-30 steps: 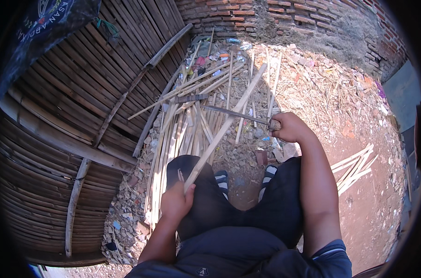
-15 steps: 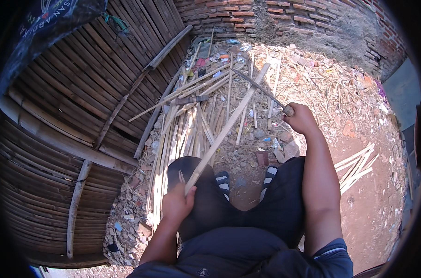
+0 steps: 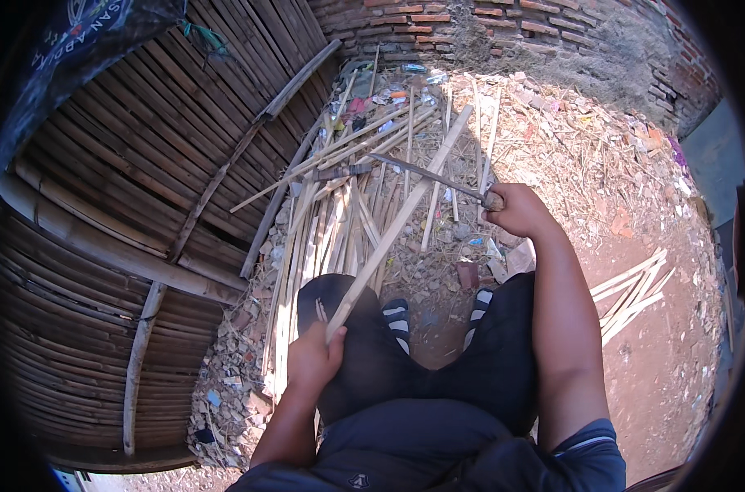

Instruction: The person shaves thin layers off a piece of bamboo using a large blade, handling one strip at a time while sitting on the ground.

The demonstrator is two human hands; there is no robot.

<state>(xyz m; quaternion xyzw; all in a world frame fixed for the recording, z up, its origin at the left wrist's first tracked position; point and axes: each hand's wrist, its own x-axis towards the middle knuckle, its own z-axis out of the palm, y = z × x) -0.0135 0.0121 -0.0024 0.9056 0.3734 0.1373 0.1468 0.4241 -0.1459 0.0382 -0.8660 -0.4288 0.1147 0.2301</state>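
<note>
My left hand (image 3: 313, 359) is closed around the near end of a long, pale wooden or bamboo slat (image 3: 395, 228), which slants up over my left thigh to the far right. My right hand (image 3: 522, 211) grips the handle of a long knife (image 3: 459, 187). Its narrow dark blade points left and crosses the upper part of the slat. Whether the edge touches the slat or hovers over it I cannot tell. Beyond my left knee lies a heap of similar slats (image 3: 330, 231), with a short dark tool-like piece (image 3: 341, 172) on top.
A bamboo-slat wall (image 3: 200, 123) rises at the left, and a brick wall (image 3: 520, 29) closes the far side. Rubble, shavings and litter (image 3: 569, 156) cover the ground ahead. A small bundle of cut slats (image 3: 631, 295) lies at the right. My sandalled feet (image 3: 397, 324) are between the piles.
The knife has moved left and nearer to me along the slat, its blade now lying flatter across it. My right hand has shifted slightly left; my left hand has kept its hold.
</note>
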